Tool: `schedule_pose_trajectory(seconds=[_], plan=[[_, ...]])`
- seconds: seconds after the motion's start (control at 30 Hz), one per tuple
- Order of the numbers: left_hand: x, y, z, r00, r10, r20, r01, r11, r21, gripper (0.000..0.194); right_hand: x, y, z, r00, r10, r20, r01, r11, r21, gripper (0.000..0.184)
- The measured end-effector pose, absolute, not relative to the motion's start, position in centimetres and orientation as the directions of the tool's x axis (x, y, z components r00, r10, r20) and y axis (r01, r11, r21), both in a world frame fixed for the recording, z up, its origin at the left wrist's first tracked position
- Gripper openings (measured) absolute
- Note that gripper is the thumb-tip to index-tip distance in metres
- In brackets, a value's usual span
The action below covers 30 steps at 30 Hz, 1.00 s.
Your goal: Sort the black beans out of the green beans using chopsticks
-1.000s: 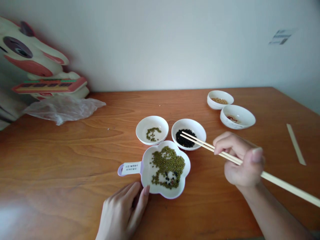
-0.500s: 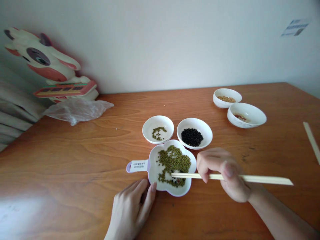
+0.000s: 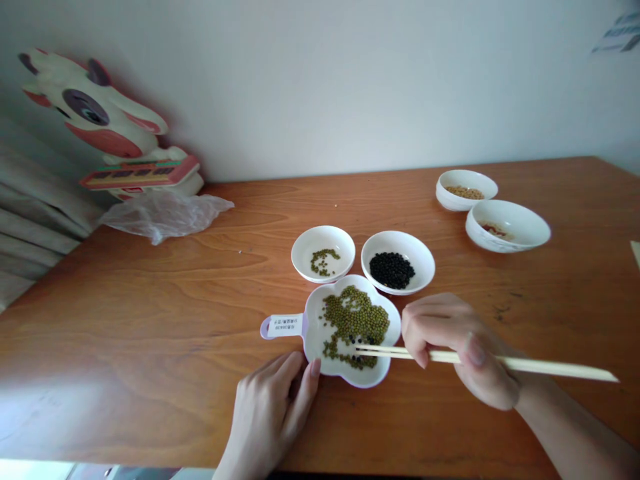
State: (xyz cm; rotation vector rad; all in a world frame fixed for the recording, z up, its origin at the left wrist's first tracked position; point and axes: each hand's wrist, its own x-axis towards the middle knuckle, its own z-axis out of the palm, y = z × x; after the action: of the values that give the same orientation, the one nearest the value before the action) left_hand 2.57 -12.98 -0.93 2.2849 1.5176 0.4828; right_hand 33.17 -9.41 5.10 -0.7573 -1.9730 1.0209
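Soft, rather dim daylight is falling across the scene, and a pale, bluish glare is washing over the near left corner of the tabletop (image 3: 150, 373). The far right corner is lying duller. The wall (image 3: 320, 87) is shading darker toward the upper corners. The wide lens is stretching things at the sides, and the printed label on the wall (image 3: 620, 33) is blurring.

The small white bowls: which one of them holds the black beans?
The bowl nearest the right hand, touching no other small bowl; its beans alone are black.
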Motion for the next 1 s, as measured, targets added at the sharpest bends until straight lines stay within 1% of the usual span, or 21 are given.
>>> schedule_pose_trajectory(seconds=[0.27,0.5,0.73,0.83,1.0], plan=[[2.64,-12.87,-0.92,0.364,0.927,0.087,0.803,-0.360,0.474,0.037,33.64,-9.34,5.08,-0.542,0.780,0.312,0.178,0.469,-0.865,0.070],[2.66,-12.94,-0.89,0.359,0.930,0.080,0.806,-0.352,0.476,0.038,33.58,-9.30,4.89,-0.569,0.758,0.320,0.190,0.499,-0.846,0.070],[2.64,-12.94,-0.99,0.353,0.932,0.082,0.808,-0.348,0.476,0.038,33.57,-9.42,4.70,-0.553,0.778,0.299,0.202,0.473,-0.858,0.071],[2.62,-12.94,-1.02,0.352,0.932,0.082,0.807,-0.347,0.479,0.039,33.48,-9.39,4.64,-0.543,0.780,0.312,0.202,0.482,-0.853,0.072],[2.67,-12.92,-0.97,0.351,0.933,0.080,0.803,-0.343,0.487,0.038,33.31,-9.31,4.56,-0.524,0.771,0.363,0.157,0.506,-0.848,0.069]])
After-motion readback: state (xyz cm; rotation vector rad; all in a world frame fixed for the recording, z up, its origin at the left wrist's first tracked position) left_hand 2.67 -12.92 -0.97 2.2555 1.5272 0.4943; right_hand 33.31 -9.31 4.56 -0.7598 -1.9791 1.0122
